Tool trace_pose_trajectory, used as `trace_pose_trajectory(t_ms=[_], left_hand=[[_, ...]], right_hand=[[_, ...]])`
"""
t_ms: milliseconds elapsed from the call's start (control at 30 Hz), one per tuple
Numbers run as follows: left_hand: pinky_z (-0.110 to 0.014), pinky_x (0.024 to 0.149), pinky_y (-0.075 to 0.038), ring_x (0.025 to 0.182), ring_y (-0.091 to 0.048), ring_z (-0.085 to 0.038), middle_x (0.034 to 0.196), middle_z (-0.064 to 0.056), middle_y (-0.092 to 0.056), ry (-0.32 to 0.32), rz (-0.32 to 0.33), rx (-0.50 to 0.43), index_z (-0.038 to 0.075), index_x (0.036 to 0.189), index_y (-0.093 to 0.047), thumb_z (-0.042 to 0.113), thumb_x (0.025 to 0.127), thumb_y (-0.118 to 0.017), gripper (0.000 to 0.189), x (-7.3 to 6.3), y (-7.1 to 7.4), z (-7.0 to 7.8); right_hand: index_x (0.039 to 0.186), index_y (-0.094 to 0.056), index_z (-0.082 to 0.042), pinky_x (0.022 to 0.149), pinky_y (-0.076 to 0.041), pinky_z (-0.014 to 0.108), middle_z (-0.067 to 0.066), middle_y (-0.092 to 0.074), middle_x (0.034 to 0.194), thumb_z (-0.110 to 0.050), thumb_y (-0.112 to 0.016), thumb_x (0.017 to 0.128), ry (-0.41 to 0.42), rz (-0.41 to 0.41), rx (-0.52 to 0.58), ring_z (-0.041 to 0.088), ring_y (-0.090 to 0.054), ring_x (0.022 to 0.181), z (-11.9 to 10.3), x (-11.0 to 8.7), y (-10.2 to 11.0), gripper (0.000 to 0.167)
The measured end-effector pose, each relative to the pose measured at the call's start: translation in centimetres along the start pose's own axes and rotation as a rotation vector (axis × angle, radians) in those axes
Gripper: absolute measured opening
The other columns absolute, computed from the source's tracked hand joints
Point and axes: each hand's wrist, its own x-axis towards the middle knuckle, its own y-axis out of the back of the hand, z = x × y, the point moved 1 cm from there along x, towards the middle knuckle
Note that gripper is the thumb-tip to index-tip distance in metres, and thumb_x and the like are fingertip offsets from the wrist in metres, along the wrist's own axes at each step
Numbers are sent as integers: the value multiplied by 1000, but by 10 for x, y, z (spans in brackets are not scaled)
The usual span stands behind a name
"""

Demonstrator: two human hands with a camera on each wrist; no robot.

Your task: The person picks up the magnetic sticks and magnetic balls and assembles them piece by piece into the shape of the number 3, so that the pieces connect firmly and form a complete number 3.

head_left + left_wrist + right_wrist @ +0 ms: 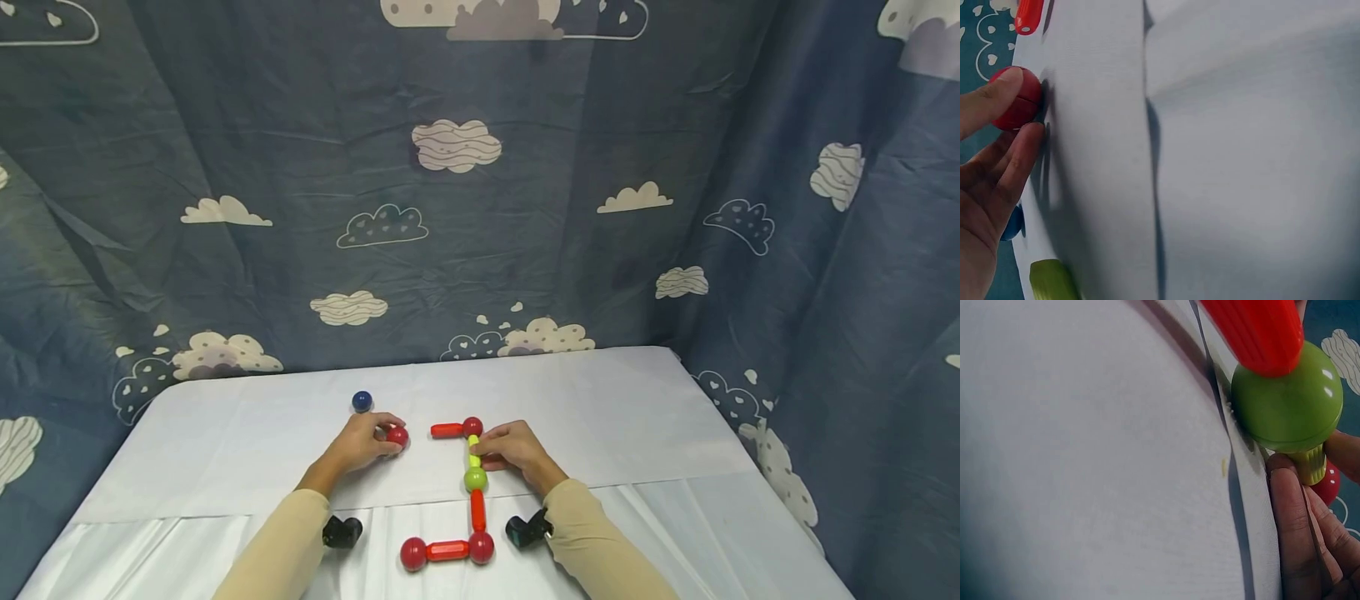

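My left hand [363, 442] pinches a loose red ball [397, 436] between thumb and fingers, just left of a jointed figure of balls and rods. In the left wrist view a seam runs across that red ball [1022, 106]. On the right, my right hand [516, 450] pinches the yellow-green rod [474, 454] of the figure. This rod links a red ball [472, 427] above to a green ball [476, 478] below. From the upper red ball a red rod [447, 431] points left, its outer end bare. A second red rod [477, 510] hangs below the green ball.
Two red balls joined by a red rod [447, 550] form the figure's near end. A blue ball [362, 402] sits beyond my left hand. At the left wrist view's bottom edge lies a green ridged piece [1054, 280]. Cloud-print curtain [525, 208] borders the white table [600, 400].
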Motion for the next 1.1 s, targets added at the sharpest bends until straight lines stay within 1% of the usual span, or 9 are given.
trace_pose_trajectory(t_ms=[200,300,400,667,800,1033,1100], left_hand=[[-29,70,-47,78,-55,-12,92,0,-66,-10,50,17,10,109,-70,17,76,-81,35,1,-8,0],[-29,70,-45,78,-54,-12,90,1,-66,-7,77,25,10,104,-71,19,75,-82,33,4,-10,2],[-30,70,-43,78,-52,-13,89,2,-65,-15,95,37,11,103,-70,20,75,-83,33,6,-11,5],[-29,68,-42,76,-50,-14,86,0,-64,-26,94,21,7,105,-69,17,76,-82,34,11,-13,14],[-29,69,-41,76,-50,-14,86,1,-64,-28,104,26,7,106,-69,19,76,-82,34,12,-16,15],[-29,67,-42,73,-52,-13,87,0,-66,-62,102,5,7,103,-71,18,74,-83,33,14,-21,20],[-28,67,-42,73,-52,-12,87,1,-66,-56,99,8,8,103,-71,19,74,-83,33,14,-22,21]], right_hand=[[91,-69,4,59,-55,28,6,-68,72,-5,-81,74,6,-2,-4,13,-67,63,1,0,1,22],[91,-69,4,59,-55,28,6,-69,72,-5,-81,74,4,3,0,13,-67,63,1,0,1,22],[91,-70,3,59,-55,28,6,-69,73,-6,-81,74,-4,8,0,12,-66,62,1,-1,1,22],[90,-70,2,58,-55,26,6,-69,74,-7,-81,74,-14,23,-7,11,-65,59,-3,-5,-1,21],[91,-70,2,59,-55,27,7,-69,74,-7,-81,74,-15,20,-13,12,-65,60,-3,-5,-1,23],[92,-70,3,60,-55,28,7,-68,75,-7,-81,75,-9,19,-21,12,-65,62,-3,-4,-1,23],[92,-70,3,60,-55,28,7,-68,76,-7,-81,74,-10,21,-21,12,-65,62,-3,-4,0,23]])
